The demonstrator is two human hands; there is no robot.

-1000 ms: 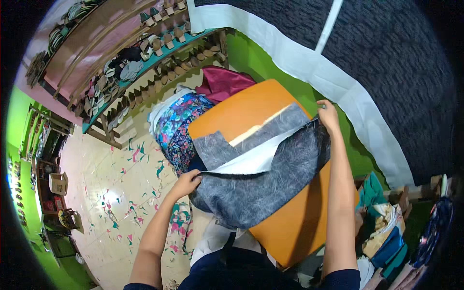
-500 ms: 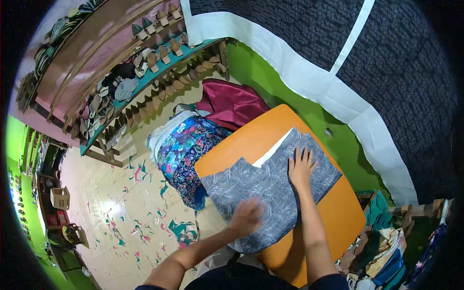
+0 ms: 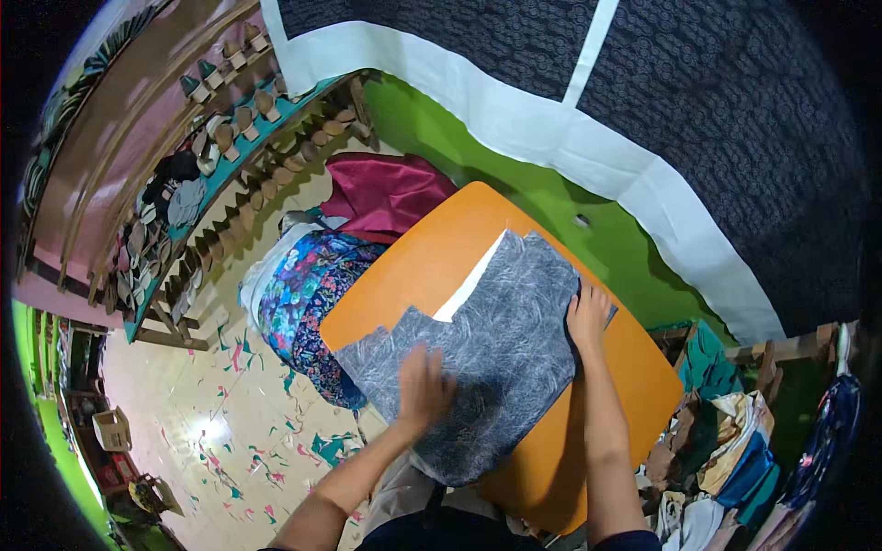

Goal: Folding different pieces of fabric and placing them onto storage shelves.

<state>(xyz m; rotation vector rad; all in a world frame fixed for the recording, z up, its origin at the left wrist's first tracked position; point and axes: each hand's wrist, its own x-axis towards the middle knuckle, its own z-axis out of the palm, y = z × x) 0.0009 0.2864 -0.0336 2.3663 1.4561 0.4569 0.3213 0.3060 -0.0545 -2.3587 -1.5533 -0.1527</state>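
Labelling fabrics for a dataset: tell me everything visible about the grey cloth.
The grey cloth has pale, scratchy streaks and looks woven. It lies mostly flat across the orange table, far edge stepped, near end rounded. A narrow white strip shows along the far-left edge. The right hand touches its right edge; the blurred left hand is over it, contact unclear.

top (image 3: 450, 536): dark navy | sleeves (image 3: 627, 541): short, dark | forearms (image 3: 604, 441): bare | trousers (image 3: 395, 499): pale

Head-worn, the left fisheye looks steeply down here, fairly close over the orange desk (image 3: 418, 257), sweeping in floor (image 3: 175, 390) and green wall (image 3: 418, 129).
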